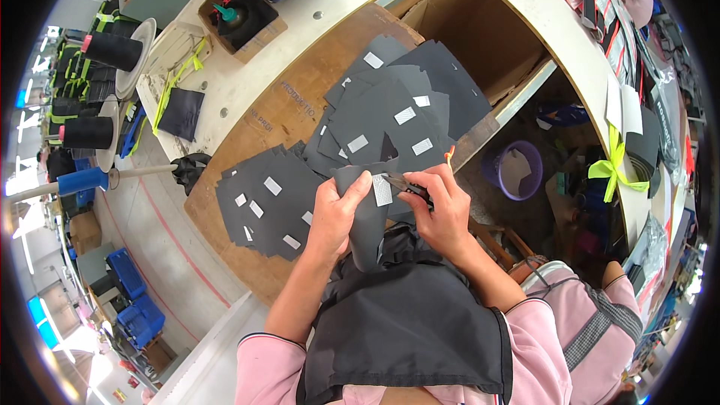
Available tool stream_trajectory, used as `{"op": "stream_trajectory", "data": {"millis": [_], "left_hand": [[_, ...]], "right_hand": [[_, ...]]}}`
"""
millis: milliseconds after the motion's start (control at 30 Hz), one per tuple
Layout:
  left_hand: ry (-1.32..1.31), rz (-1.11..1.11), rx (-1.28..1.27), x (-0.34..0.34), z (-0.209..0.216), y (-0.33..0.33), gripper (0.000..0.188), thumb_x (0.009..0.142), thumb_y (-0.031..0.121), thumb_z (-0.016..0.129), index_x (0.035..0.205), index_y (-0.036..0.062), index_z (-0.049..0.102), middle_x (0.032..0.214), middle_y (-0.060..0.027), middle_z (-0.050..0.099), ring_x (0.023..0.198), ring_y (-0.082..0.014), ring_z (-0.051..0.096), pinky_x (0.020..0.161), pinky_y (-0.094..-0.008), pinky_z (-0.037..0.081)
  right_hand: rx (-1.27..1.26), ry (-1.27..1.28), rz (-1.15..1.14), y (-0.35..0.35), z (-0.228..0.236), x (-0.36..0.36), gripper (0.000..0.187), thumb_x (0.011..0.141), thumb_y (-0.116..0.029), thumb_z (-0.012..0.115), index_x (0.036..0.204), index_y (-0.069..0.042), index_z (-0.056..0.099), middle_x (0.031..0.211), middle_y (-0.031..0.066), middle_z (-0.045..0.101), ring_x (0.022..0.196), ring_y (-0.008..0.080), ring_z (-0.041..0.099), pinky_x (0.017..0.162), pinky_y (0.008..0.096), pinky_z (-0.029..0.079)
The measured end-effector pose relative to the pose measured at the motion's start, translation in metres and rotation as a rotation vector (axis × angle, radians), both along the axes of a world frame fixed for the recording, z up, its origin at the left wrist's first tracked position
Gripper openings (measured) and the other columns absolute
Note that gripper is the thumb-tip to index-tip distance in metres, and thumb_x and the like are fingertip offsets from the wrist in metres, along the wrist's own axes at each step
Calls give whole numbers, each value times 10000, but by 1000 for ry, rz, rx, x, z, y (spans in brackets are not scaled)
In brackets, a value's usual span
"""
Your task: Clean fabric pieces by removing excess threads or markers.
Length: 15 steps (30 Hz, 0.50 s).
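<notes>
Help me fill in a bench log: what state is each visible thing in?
Left hand: pinching held piece
Held piece: bent
Right hand: gripping snips
Snips: opening unclear
Loose pieces: piled, overlapping
Cardboard box: open
Purple bin: open
Right-side yellow ribbon: knotted
Thread cones: wound

Exposure bright, fairly even around the fingers; dark-gray sheets just beyond them keep detail, white labels nearly clip. White benchtop up-left of the fingers runs hot. Cardboard box up-right: interior falls into shadow. Purple bin right of the fingers sits in dim under-bench light. Blown-out light patches far left. Glare on clear plastic bag far right. Focus OK at the fingers; co-worker far up-right soft. Heavy fisheye: red floor lines left of the fingers bow, corners black.
</notes>
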<state>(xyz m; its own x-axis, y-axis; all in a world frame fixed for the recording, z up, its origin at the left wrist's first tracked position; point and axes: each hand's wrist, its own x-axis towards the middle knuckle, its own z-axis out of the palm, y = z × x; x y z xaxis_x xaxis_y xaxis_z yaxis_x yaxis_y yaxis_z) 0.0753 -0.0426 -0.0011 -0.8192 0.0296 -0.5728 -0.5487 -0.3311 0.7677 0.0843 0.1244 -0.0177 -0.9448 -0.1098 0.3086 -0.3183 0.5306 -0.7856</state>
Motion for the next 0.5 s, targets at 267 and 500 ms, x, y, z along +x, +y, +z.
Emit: {"op": "stream_trajectory", "data": {"millis": [267, 500], "left_hand": [[23, 24, 3, 1, 2, 4, 190, 896, 205, 602, 895, 16, 582, 838, -16, 591, 707, -70, 543, 623, -237, 465], [26, 23, 16, 3, 0, 7, 185, 901, 201, 597, 909, 18, 578, 839, -13, 588, 725, -68, 545, 636, -233, 466]], "right_hand": [[-20, 44, -27, 3, 0, 5, 279, 683, 7, 730, 931, -27, 605, 808, 108, 568, 628, 223, 575, 535, 295, 471], [-13, 7, -26, -2, -1, 2, 276, 690, 0, 724, 931, -33, 595, 811, 99, 565, 607, 214, 566, 522, 288, 462]]}}
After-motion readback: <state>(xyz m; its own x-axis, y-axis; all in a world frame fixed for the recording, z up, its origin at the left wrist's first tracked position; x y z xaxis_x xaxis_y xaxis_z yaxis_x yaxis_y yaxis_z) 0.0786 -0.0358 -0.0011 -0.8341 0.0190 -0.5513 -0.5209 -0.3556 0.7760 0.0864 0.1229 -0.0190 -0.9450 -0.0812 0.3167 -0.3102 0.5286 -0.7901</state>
